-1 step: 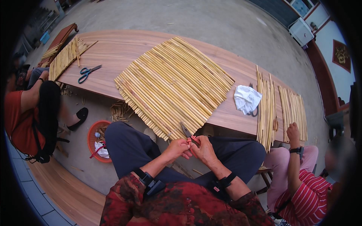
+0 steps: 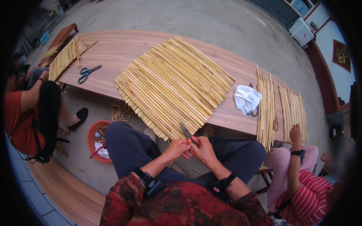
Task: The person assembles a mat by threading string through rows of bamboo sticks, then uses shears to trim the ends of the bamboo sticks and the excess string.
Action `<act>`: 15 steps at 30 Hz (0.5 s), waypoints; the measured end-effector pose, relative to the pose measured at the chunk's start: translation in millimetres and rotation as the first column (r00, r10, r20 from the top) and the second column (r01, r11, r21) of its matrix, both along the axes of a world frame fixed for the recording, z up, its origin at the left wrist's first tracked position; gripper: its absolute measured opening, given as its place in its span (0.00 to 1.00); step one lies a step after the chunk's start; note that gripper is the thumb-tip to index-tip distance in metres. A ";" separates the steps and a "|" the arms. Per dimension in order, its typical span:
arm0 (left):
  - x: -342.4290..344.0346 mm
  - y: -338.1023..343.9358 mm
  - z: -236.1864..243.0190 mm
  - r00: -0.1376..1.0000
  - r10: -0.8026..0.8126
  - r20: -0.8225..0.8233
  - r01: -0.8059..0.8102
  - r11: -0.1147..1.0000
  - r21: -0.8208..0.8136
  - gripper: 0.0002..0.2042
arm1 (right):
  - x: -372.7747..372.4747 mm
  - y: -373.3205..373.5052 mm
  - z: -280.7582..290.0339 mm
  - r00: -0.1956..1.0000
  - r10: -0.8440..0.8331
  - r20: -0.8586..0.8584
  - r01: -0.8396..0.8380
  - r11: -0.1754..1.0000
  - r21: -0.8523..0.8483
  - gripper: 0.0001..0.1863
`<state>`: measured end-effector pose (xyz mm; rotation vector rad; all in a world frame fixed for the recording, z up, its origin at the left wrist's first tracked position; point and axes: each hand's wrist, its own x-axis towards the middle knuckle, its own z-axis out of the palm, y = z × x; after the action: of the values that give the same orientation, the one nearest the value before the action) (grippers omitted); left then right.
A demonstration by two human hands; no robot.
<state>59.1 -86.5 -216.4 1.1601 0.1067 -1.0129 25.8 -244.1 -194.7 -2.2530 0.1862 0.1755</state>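
Observation:
A mat of pale yellow reed sticks (image 2: 175, 86) lies side by side across the table, its near corner reaching over the front edge towards my lap. At that corner is a pair of pliers (image 2: 185, 130) with dark pointed jaws and orange-red handles, jaws aimed away from me over the stick ends. My right hand (image 2: 204, 151) is closed round one handle. My left hand (image 2: 176, 149) has its fingers closed at the other handle, and both hands nearly meet. Whether anything else is pinched between the fingers is hidden.
On the wooden table (image 2: 107, 49) lie blue-handled scissors (image 2: 87, 73), a white cloth (image 2: 247, 98) partly over another pair, and stick bundles (image 2: 266, 109). A red basket (image 2: 92, 141) stands left of my knee. Co-workers sit on both sides; the right one's hand (image 2: 296, 132) is near more sticks.
The right co-worker's hand has shifted slightly towards that person and to the right. My hands, the pliers and the mat look the same.

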 end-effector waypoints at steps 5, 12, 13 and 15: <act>-2.3 0.4 -0.1 1.000 -0.005 -0.012 0.005 1.000 -0.006 0.09 | -4.4 1.4 1.9 0.999 -0.038 -0.034 0.038 0.999 -0.007 0.21; -1.1 0.7 3.0 1.000 0.008 -0.016 -0.008 1.000 -0.015 0.08 | -0.3 -1.0 -1.4 1.000 -0.015 -0.020 0.015 1.000 -0.020 0.22; -0.5 0.5 1.9 1.000 0.009 -0.015 -0.009 1.000 -0.014 0.08 | 0.9 -0.5 -0.6 1.000 -0.012 -0.023 0.011 1.000 -0.021 0.22; 0.3 -0.7 0.7 1.000 0.022 0.001 -0.022 1.000 0.007 0.08 | 1.7 0.3 1.7 1.000 -0.006 -0.025 0.005 1.000 -0.021 0.23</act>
<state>59.5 -87.2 -215.7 1.1635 0.1218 -0.9936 27.6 -243.8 -193.1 -2.2717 0.2088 0.1998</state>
